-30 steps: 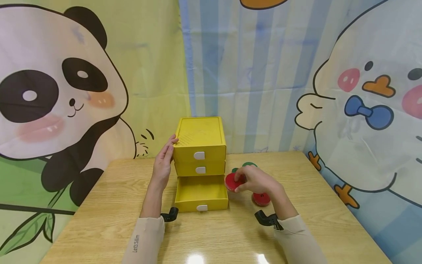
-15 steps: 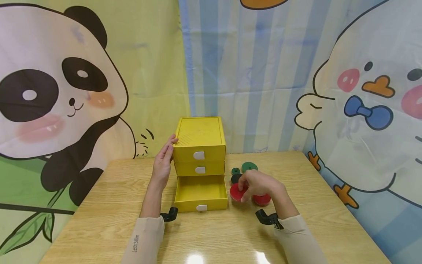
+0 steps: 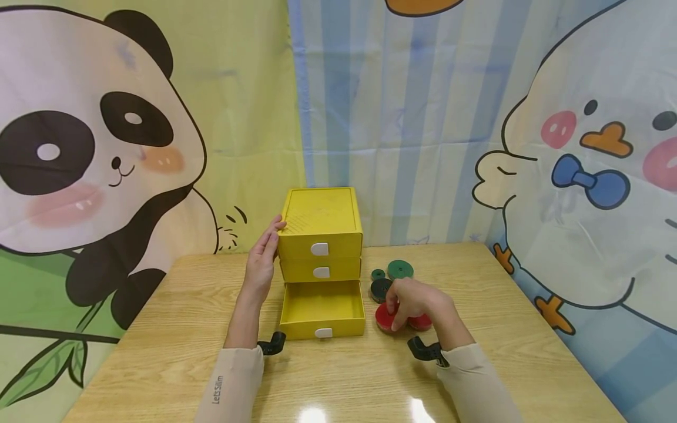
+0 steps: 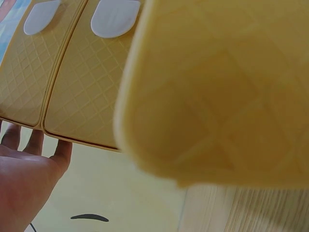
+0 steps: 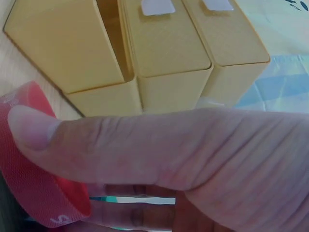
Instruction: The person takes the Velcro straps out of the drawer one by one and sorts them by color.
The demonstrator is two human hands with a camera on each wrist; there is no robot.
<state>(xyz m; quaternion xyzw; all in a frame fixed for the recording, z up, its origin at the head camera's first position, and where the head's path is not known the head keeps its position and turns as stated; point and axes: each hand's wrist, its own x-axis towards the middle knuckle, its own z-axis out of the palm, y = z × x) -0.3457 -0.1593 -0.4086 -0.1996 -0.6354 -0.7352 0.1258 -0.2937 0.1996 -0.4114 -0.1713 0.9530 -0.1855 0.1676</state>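
Observation:
A yellow drawer unit (image 3: 321, 214) stands on the table with its bottom drawer (image 3: 322, 299) pulled out and bare inside. My left hand (image 3: 261, 261) rests along the unit's left side, fingers straight against it; the left wrist view shows the fingertips (image 4: 63, 151) at that side. To the right of the drawer, my right hand (image 3: 418, 301) pinches a roll of red woven tape (image 3: 384, 318) between thumb and fingers, low over the table. In the right wrist view, pale lettering marks the red roll (image 5: 36, 159). A second red roll (image 3: 421, 322) lies partly hidden under this hand.
Behind the right hand lie a black roll (image 3: 379, 289), a small green roll (image 3: 378, 274) and a larger green roll (image 3: 400, 269). A printed cloth backdrop (image 3: 391, 176) hangs behind the table (image 3: 211, 305).
My right hand has brought the red roll from beside the drawer down and slightly right, toward the other red roll. The black and green rolls have come into fuller view. The left hand has not moved.

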